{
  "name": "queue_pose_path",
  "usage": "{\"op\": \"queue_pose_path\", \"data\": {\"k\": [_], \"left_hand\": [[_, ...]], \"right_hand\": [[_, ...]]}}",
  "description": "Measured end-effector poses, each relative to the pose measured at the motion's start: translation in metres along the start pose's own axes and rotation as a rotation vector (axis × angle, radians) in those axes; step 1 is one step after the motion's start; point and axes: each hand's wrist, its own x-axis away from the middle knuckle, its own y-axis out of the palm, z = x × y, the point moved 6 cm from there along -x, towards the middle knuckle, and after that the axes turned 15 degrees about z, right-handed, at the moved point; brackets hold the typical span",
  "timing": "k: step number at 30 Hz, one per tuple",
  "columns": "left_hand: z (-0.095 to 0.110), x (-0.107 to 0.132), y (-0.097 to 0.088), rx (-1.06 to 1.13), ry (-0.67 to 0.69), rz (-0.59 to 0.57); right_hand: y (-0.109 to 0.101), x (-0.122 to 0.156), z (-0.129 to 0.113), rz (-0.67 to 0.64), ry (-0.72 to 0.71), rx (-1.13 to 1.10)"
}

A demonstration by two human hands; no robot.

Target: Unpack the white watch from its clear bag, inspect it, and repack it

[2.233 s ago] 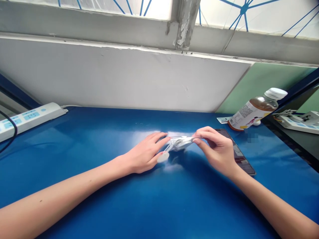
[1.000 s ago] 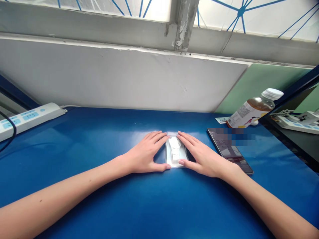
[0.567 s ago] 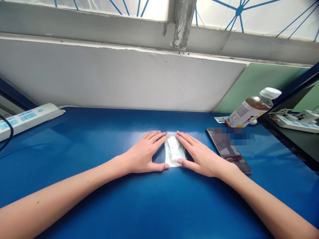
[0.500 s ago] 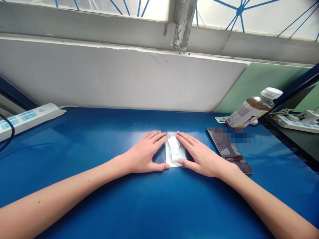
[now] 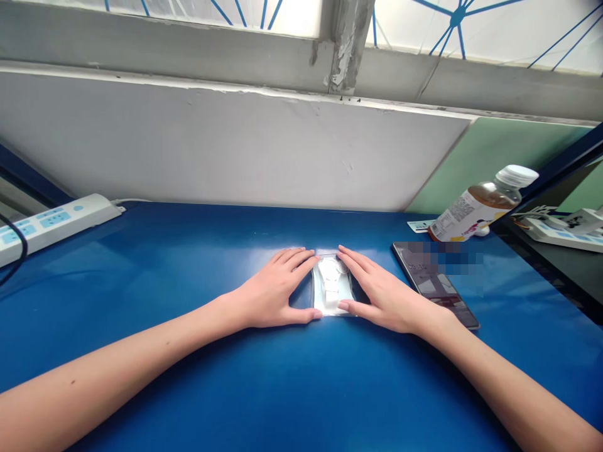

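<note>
A small clear plastic packet lies flat on the blue table, with something white and folded inside that I cannot make out. At its left edge rests my left hand, fingers stretched out and the thumb by the near left corner. My right hand lies along the right edge, its fingertips at the far corner and its thumb on the near right part. Both hands are open, and neither grips the packet.
Right of my right hand lies a phone. Behind it a bottle of brown drink with a white cap stands beside a small white tag. A power strip is at the left, another power strip at the far right.
My right hand's fingertips have shifted very slightly away from the packet's far corner. The left hand and the packet look nearly unmoved; the view has shifted a little.
</note>
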Motion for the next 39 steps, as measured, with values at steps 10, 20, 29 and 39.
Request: {"op": "queue_pose_path", "data": {"k": [10, 20, 29, 39], "left_hand": [[0.0, 0.002, -0.003, 0.04, -0.037, 0.066], [-0.004, 0.002, -0.002, -0.039, -0.07, 0.059], [-0.004, 0.001, 0.0, -0.01, -0.071, -0.024], [-0.004, 0.002, 0.003, -0.054, -0.072, -0.026]], "right_hand": [[0.0, 0.0, 0.001, 0.032, 0.018, 0.016], [-0.013, -0.006, 0.004, 0.236, 0.045, 0.125], [-0.012, -0.006, -0.003, 0.16, -0.056, 0.043], [-0.008, -0.005, -0.001, 0.076, -0.003, 0.048]]}}
